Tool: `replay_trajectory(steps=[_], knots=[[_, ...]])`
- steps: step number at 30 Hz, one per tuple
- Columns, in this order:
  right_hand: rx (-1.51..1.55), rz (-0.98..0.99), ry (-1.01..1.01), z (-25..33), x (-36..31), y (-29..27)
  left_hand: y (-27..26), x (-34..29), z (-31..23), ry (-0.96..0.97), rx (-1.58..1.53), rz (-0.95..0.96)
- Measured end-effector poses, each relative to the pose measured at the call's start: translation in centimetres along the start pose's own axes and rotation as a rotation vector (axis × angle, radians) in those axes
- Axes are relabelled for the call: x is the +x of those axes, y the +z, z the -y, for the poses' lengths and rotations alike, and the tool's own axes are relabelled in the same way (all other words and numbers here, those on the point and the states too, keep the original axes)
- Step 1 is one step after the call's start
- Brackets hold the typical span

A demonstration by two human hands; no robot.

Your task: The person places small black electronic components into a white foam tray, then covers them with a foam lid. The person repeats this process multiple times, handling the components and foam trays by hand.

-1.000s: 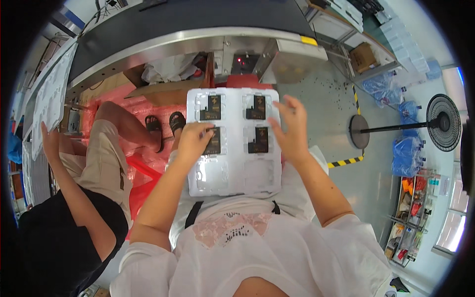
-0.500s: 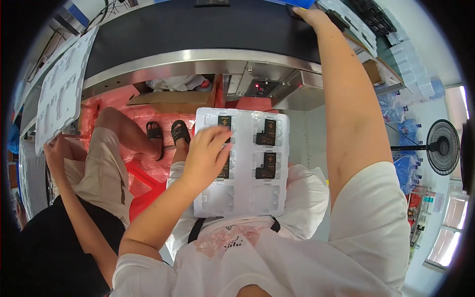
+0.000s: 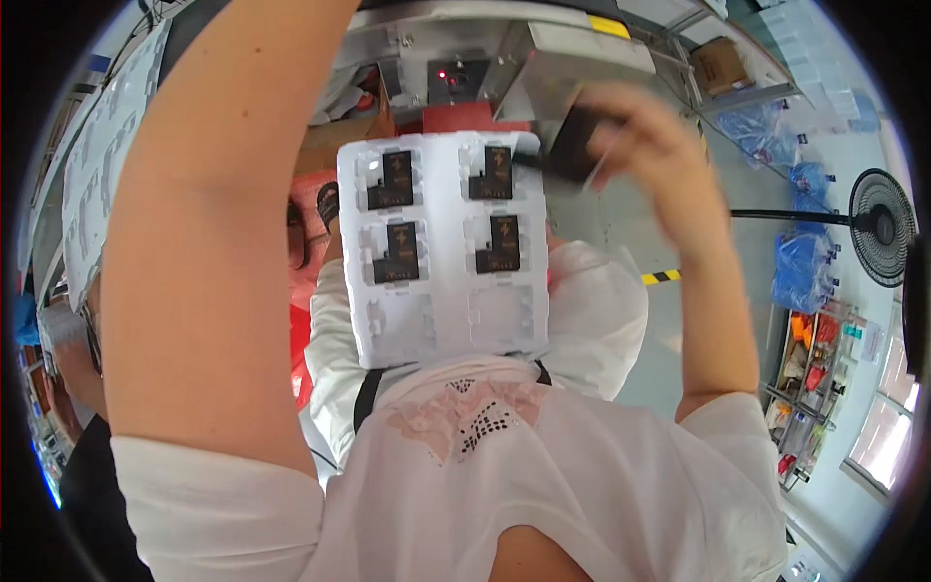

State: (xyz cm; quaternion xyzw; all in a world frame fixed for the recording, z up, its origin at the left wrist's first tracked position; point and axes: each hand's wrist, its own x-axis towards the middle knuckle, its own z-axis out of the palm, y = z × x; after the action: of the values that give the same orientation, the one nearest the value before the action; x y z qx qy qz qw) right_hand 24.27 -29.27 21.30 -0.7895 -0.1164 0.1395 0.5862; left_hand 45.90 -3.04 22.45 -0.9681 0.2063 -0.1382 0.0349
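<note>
My right hand (image 3: pixel 652 155) is closed on a flat black battery (image 3: pixel 580 141) with a narrow dark tail. Both are smeared by motion, just right of the tray's upper right corner. A white moulded plastic tray (image 3: pixel 446 252) lies on my lap. In its upper and middle pockets sit several black L-shaped batteries with gold marks, such as the upper right battery (image 3: pixel 497 173) and the middle left battery (image 3: pixel 401 252). Both bottom pockets hold no battery. My left forearm (image 3: pixel 218 175) stretches up past the top edge, so that hand is out of sight.
Above the tray stands a steel-edged bench with a control box (image 3: pixel 456 81) showing a red light. A white tray (image 3: pixel 112 155) stands at the left, partly behind my arm, near another person's arm. A black fan (image 3: pixel 881 228) and a stocked shelf (image 3: pixel 810 398) are at the right.
My right hand has drawn back from the bench toward the tray with a battery. My left hand has left the tray and reached up out of view. The whole view has shifted.
</note>
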Motion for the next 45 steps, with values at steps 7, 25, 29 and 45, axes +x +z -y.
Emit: replay_trajectory(steps=[7, 25, 29, 45], knots=[[-0.192, 0.247, 0.272, -15.2, -11.7, 8.9, -6.9, -4.3, -3.6, 0.027, -0.176, -0.123], [-0.920, 0.119, -0.395, -17.5, -17.9, 11.9, 7.9, -40.9, -15.9, -0.377, -0.859, 0.176], [-0.920, 0.133, -0.354, -17.3, -17.9, 12.1, 7.7, -42.4, -17.3, -0.330, -0.471, -0.082], [-0.887, 0.127, -0.350, -17.0, -18.2, 12.4, 7.3, -45.5, -14.2, -0.235, -0.711, -0.004]])
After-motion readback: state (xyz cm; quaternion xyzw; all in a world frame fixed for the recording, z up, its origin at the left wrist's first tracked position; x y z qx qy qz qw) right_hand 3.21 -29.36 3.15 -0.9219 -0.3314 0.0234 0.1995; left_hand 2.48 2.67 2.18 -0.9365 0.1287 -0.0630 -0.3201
